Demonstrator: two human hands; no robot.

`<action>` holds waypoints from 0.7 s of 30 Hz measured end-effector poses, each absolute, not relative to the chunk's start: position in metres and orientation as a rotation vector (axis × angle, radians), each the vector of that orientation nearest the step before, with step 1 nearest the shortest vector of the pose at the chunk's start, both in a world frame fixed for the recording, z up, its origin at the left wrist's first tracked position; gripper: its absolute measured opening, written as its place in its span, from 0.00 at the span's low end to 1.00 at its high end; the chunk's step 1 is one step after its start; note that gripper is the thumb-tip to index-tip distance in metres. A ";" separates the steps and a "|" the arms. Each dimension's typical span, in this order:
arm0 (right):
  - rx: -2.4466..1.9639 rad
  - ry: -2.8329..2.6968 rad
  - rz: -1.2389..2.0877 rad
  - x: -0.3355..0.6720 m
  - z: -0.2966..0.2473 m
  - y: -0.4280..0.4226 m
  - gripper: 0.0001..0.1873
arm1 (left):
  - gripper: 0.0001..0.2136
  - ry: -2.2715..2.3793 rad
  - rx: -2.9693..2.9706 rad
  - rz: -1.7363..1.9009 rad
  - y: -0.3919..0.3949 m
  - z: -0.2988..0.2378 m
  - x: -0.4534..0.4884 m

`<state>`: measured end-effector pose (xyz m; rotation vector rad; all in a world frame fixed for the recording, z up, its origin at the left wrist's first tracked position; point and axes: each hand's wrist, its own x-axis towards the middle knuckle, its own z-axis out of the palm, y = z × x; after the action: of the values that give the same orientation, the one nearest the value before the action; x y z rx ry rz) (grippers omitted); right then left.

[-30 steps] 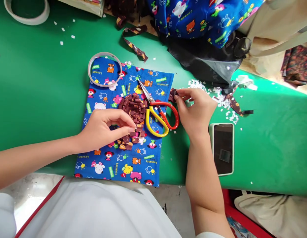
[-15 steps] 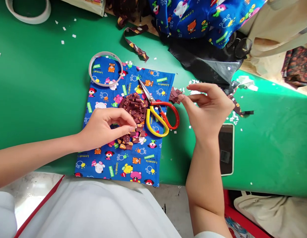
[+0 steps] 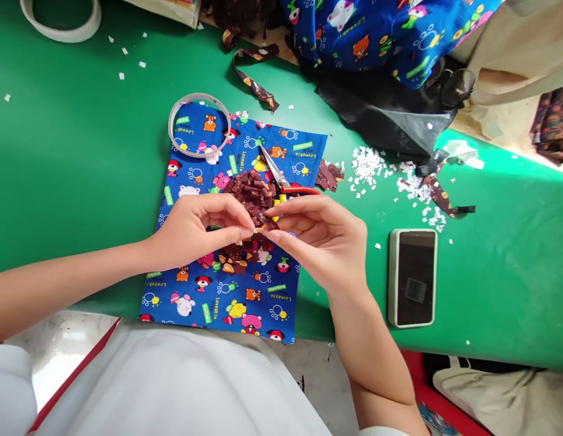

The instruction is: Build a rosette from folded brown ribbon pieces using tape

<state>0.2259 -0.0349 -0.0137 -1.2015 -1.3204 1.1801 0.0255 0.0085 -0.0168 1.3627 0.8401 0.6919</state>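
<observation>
My left hand (image 3: 204,233) is closed in a pinch over a pile of small brown cut pieces (image 3: 252,191) that look like fabric. My right hand (image 3: 320,239) meets it there, thumb and finger curled close to the left fingertips. A tiny brownish bit seems to be between the tips, too small to name. The pile rests on a blue cartoon-print cloth (image 3: 227,303). Scissors (image 3: 276,169) with red and yellow handles lie on the cloth, their handles partly hidden behind my right hand. A roll of tape (image 3: 172,124) stands over the cloth's upper left corner.
Brown strips (image 3: 329,175) lie off the cloth's right edge. White paper bits (image 3: 367,166) are scattered beyond. A phone (image 3: 415,278) lies at right on the green table (image 3: 499,254). Another white ring (image 3: 75,33) is at upper left; bundled blue fabric (image 3: 385,36) sits at the back.
My right hand has moved left from beside the brown strips to my left fingertips. It now covers part of the scissors' handles. My left hand has stayed nearly in place.
</observation>
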 end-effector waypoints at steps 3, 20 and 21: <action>-1.178 -1.386 1.168 0.219 -0.016 -0.040 0.18 | 0.02 0.811 1.378 0.691 0.008 -0.019 0.025; -1.105 -1.757 0.725 0.214 -0.025 -0.042 0.24 | 0.03 0.922 1.354 0.675 0.007 -0.016 0.027; -1.105 -1.753 0.732 0.213 -0.025 -0.042 0.24 | 0.04 0.928 1.357 0.669 0.007 -0.016 0.027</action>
<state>0.2132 -0.0422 -0.0245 -1.1050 -1.7534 0.7324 0.0267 0.0074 -0.0162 1.3567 0.9276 0.6686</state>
